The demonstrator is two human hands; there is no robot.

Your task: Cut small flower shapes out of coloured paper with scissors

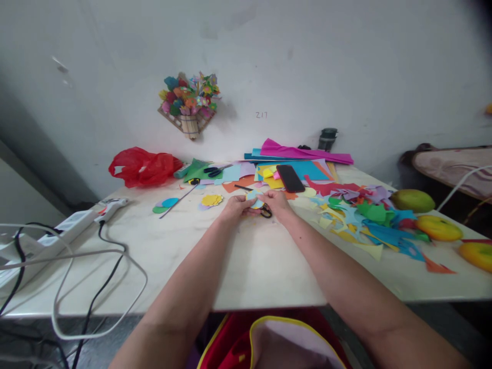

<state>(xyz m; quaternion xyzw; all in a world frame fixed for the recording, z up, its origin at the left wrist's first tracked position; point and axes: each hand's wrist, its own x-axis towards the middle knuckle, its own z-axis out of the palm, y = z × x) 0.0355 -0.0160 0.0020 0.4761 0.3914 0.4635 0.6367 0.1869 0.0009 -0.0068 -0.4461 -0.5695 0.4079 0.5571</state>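
Over the middle of the table, my left hand (235, 207) pinches the left edge of a small light-blue and yellow paper cutout (253, 195). On its right side the fingers of my right hand (277, 200) are closed on the same cutout. The black handle (266, 211) of what looks like scissors shows just below the fingers; the rest is hidden. A thin dark stick (243, 188) lies just beyond the hands. To the left is a stack of yellow flower-shaped paper cutouts (211, 200). Further left, blue and green paper circles (169, 203) overlap beside a thin stick.
Paper scraps (361, 220) spread across the right, with several mangoes (438, 227) at that edge. A phone (291, 178) rests on coloured paper sheets. Dark scissors (215, 170) and a red plastic bag (143, 166) lie at the back left. Cables (111, 277) and power strips (82, 220) occupy the left.
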